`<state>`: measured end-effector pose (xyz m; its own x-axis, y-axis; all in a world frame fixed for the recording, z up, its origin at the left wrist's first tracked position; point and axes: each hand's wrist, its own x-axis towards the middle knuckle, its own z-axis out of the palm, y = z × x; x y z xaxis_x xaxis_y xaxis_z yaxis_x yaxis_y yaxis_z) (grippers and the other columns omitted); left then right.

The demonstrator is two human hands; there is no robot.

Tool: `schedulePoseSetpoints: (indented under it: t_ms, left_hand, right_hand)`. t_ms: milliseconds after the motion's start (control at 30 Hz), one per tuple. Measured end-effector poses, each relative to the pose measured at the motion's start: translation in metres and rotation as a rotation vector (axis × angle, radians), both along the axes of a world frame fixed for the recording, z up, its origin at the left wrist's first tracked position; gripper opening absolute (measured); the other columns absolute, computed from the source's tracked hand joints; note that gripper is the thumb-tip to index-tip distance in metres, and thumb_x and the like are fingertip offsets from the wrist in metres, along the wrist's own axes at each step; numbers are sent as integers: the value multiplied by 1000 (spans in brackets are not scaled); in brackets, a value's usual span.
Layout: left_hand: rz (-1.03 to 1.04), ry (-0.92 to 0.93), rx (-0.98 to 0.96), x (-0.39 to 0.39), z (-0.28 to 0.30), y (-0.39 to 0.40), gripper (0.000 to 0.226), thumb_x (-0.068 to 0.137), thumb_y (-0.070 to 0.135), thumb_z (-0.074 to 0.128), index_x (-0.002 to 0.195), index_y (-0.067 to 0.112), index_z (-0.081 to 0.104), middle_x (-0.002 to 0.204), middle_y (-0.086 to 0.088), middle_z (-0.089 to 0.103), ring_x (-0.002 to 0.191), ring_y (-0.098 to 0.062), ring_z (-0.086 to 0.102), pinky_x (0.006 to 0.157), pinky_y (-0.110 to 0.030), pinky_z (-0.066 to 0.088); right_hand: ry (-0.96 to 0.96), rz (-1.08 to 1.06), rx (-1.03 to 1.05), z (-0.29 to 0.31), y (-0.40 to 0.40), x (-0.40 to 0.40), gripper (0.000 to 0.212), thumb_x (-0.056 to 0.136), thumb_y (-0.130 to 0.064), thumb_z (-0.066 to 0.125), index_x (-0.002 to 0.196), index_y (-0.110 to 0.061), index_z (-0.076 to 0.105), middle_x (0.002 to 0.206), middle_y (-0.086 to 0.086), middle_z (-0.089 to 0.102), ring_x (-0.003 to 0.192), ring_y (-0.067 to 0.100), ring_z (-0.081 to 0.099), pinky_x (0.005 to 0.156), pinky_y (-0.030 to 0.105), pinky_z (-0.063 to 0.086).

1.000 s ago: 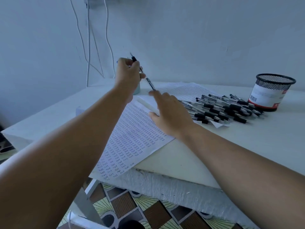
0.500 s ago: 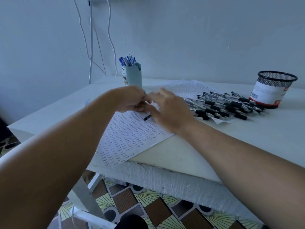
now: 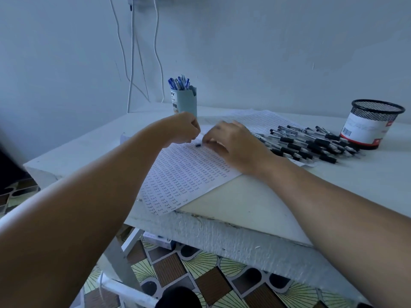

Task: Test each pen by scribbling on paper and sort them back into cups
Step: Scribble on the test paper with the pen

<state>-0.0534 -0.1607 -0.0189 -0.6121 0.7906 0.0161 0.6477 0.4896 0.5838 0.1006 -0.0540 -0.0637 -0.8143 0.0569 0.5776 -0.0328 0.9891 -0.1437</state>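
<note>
My left hand [image 3: 183,127] and my right hand [image 3: 232,142] meet low over the printed test paper [image 3: 189,176]. Between their fingertips is a pen [image 3: 198,145]. Only a short black part of it shows; the rest is hidden by the fingers. My left hand's fingers are curled round one end and my right hand's fingertips pinch the other. A pile of several black pens [image 3: 311,144] lies on a second sheet to the right. Behind my left hand stands a pale blue cup [image 3: 185,103] with several blue pens [image 3: 179,82] in it.
A black mesh cup [image 3: 373,123] with a white label stands at the far right of the white table [image 3: 333,187]. White cables [image 3: 132,63] hang down the wall at the back left. Patterned floor shows below the table's front edge.
My left hand came down from beside the blue cup with the pen to the paper. My right hand lifted off the sheet and closed its fingertips on the pen.
</note>
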Motion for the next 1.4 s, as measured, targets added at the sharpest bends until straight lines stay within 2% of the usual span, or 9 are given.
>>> schedulePoseSetpoints:
  t_ms: [133, 267, 400, 533, 700, 933, 1100, 1200, 1400]
  left_hand:
    - [-93, -23, -154, -2, 1, -7, 26, 95, 25, 72, 113, 8, 63, 102, -13, 69, 82, -22, 60, 84, -35, 57]
    - [-207, 0, -251, 8, 7, -7, 69, 71, 63, 82, 111, 11, 62, 102, -6, 70, 87, -20, 62, 93, -39, 55]
    - [-291, 114, -436, 28, 16, -2, 88, 49, 86, 73, 105, 21, 56, 97, -8, 55, 90, -21, 44, 72, -32, 40]
    - [-304, 180, -549, 41, 20, 3, 98, 42, 91, 72, 102, 18, 50, 107, -2, 52, 95, -20, 44, 66, -30, 35]
    - [-303, 210, -557, 43, 22, 13, 83, 56, 75, 84, 108, 21, 48, 111, 1, 52, 75, -12, 44, 58, -27, 33]
    - [-335, -29, -424, 44, 22, 16, 70, 62, 31, 96, 122, 24, 60, 121, -1, 60, 107, -15, 57, 78, -22, 45]
    - [-320, -48, -414, 45, 21, 15, 82, 50, 48, 97, 120, 27, 60, 126, -3, 60, 116, -22, 59, 108, -39, 48]
    - [-306, 26, -472, 49, 19, 17, 92, 46, 60, 95, 123, 31, 54, 129, -4, 57, 120, -27, 55, 100, -36, 47]
    - [-294, 15, -516, 54, 14, 21, 85, 60, 53, 93, 128, 28, 48, 135, -4, 48, 123, -25, 43, 90, -35, 32]
  right_hand:
    - [282, -6, -262, 22, -16, 4, 21, 110, -28, 45, 119, -15, 59, 90, -9, 57, 77, 1, 52, 69, 29, 42]
    - [359, -11, -577, 36, -31, 9, 47, 104, -52, 50, 87, -8, 49, 70, 1, 50, 63, 7, 45, 61, 24, 37]
    - [387, -25, -790, 40, -35, 11, 52, 92, -48, 44, 72, 0, 38, 61, 2, 32, 60, 14, 30, 60, 35, 28]
    - [426, -4, -1183, 39, -28, 21, 44, 101, -57, 52, 85, -15, 55, 52, -13, 33, 50, 9, 32, 60, 33, 35]
    - [427, -1, -1517, 31, -18, 33, 44, 110, -40, 43, 96, -10, 71, 55, -2, 45, 55, 14, 46, 72, 33, 48]
    - [392, -150, -1480, 20, -9, 62, 77, 103, -71, 28, 97, -11, 76, 59, 0, 58, 59, 15, 61, 84, 39, 58]
    - [301, -116, -1360, 18, -13, 85, 39, 98, -50, 65, 99, -12, 73, 89, 9, 79, 84, 22, 77, 94, 41, 61]
    - [182, -115, -1186, 11, -12, 92, 21, 90, -23, 82, 95, -14, 64, 87, 8, 69, 77, 19, 67, 91, 44, 58]
    - [40, -186, -1030, 3, -15, 94, 14, 101, -29, 66, 99, -15, 69, 87, 3, 78, 87, 21, 75, 95, 44, 59]
